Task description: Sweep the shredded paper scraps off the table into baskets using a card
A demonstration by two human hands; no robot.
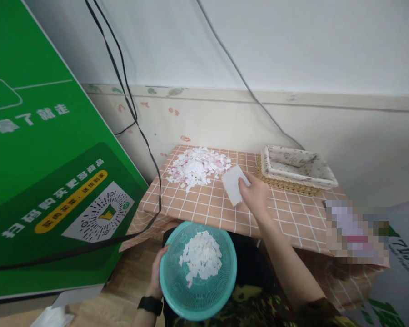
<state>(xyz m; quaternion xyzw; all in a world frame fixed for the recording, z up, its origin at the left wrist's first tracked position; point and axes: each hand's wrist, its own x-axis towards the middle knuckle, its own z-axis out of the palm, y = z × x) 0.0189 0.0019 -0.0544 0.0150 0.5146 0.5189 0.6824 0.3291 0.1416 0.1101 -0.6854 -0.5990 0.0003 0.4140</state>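
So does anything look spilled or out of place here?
Yes: loose paper scraps lie heaped straight on the tablecloth, uncontained, unlike the pile in the basin. Reddish smudges also mark the lower wall, as if stained.

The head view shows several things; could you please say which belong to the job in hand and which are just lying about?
Apparently in use:
teal basket, held by left hand
white card, in right hand
paper scraps, on table and in teal basket

Apparently not involved:
wicker basket
grey cable
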